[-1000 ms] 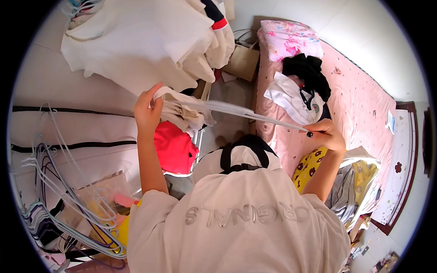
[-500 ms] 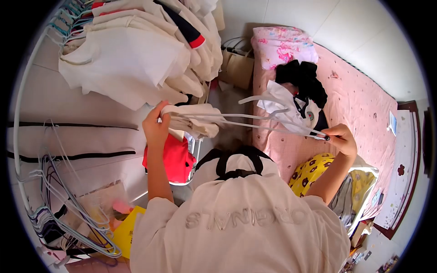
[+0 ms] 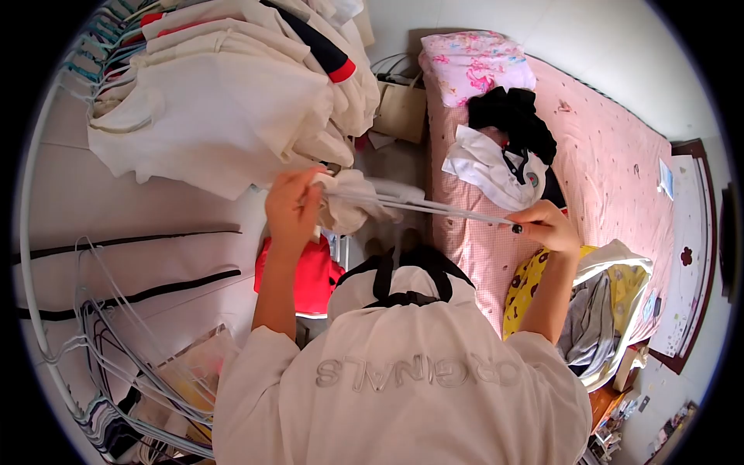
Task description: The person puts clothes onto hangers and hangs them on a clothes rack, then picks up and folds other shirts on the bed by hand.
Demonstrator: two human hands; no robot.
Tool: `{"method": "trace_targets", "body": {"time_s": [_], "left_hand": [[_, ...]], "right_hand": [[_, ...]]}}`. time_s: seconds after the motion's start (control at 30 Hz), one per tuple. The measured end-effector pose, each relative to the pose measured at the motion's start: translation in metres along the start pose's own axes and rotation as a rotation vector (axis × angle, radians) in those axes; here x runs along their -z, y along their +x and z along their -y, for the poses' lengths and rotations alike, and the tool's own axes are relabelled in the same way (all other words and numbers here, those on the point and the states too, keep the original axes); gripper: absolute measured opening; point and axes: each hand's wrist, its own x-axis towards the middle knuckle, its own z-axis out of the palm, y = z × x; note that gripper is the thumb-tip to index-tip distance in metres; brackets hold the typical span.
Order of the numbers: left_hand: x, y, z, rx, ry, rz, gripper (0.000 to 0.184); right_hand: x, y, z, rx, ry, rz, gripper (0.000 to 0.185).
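Since the earlier frame, the left hand (image 3: 296, 203) and right hand (image 3: 552, 226) have drawn nearer each other, the hangers (image 3: 465, 211) between them.

Bed (image 3: 612, 155): pink cover, to the right of the view. Hanging clothes (image 3: 217, 101): a packed row of cream tops, one sleeve black with a red band, at upper left. Shirt (image 3: 434, 411): pale, worn by the person, raised lettering on the front. Rail (image 3: 29, 194): white, curving down the left edge. Basket (image 3: 643, 271): white rim, grey and yellow cloth within, beside the bed. Pillow (image 3: 480, 66): pink floral, on the bed's far end. Black cloth (image 3: 511, 120) and white cloth (image 3: 484, 167): in one heap on the bed. Red cloth (image 3: 302, 283): below the left forearm's far end, to its right. Bag (image 3: 401, 111): beige, handled, near the bed's far corner.

Garment (image 3: 349, 209): cream, bunched, hanging by the left hand. Hangers: white, slim, partly blurred, spanning from the garment to the right hand, well above the floor. Left grip: closed at the garment and the hanger end, exact hold unclear. Right grip: narrow, thumb and fingers pinching the other end; one dark thumbnail.
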Motion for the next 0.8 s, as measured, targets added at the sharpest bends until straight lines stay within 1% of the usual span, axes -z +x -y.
{"method": "trace_targets", "body": {"time_s": [0.03,0.07,0.1,0.13,0.17,0.2,0.23,0.3,0.33,0.43,0.53,0.63,0.73,0.8], "left_hand": [[-0.003,0.0,-0.004,-0.034,-0.021,0.006,0.019],[-0.006,-0.002,-0.009,-0.063,-0.041,0.017,0.019],[-0.009,-0.004,-0.014,-0.096,-0.059,0.024,0.018],[-0.009,-0.01,-0.022,-0.054,-0.023,0.054,0.015],[-0.011,-0.012,-0.029,-0.108,0.002,0.033,0.016],[-0.015,-0.013,-0.036,-0.162,0.028,0.003,0.017],[-0.017,-0.014,-0.042,-0.214,0.058,-0.027,0.018],[-0.012,-0.012,-0.046,-0.314,0.171,-0.028,0.023],[-0.01,-0.01,-0.045,-0.37,0.229,-0.025,0.027],[0.009,-0.016,-0.03,-0.419,0.453,-0.178,0.043],[0.013,-0.053,0.008,-0.341,0.434,-0.53,0.055],[0.01,-0.08,0.018,-0.223,0.373,-0.77,0.053],[0.002,-0.101,0.021,-0.016,0.513,-0.597,0.041],[0.012,-0.105,0.039,0.011,0.551,-0.578,0.035]], "right_hand": [[-0.004,0.005,-0.006,0.0,0.039,-0.012,0.024],[-0.008,0.006,-0.009,-0.056,0.09,-0.049,0.025],[-0.014,0.011,-0.008,-0.062,0.126,0.011,0.025],[-0.019,0.015,-0.007,-0.067,0.156,0.073,0.025],[-0.02,0.015,-0.007,-0.069,0.18,0.137,0.026],[-0.024,0.012,-0.024,-0.108,0.282,0.148,0.025],[-0.026,0.011,-0.039,-0.085,0.397,0.167,0.025],[-0.036,0.009,-0.063,-0.034,0.646,0.206,0.027],[-0.041,0.008,-0.072,0.037,0.667,0.189,0.032],[-0.048,0.002,-0.09,0.114,0.663,0.13,0.032],[-0.061,-0.003,-0.114,0.148,0.693,0.124,0.031],[-0.065,-0.009,-0.121,0.164,0.794,0.154,0.032],[-0.063,-0.017,-0.132,0.114,0.781,0.122,0.031],[-0.059,-0.017,-0.145,0.263,0.587,0.029,0.029]]}}
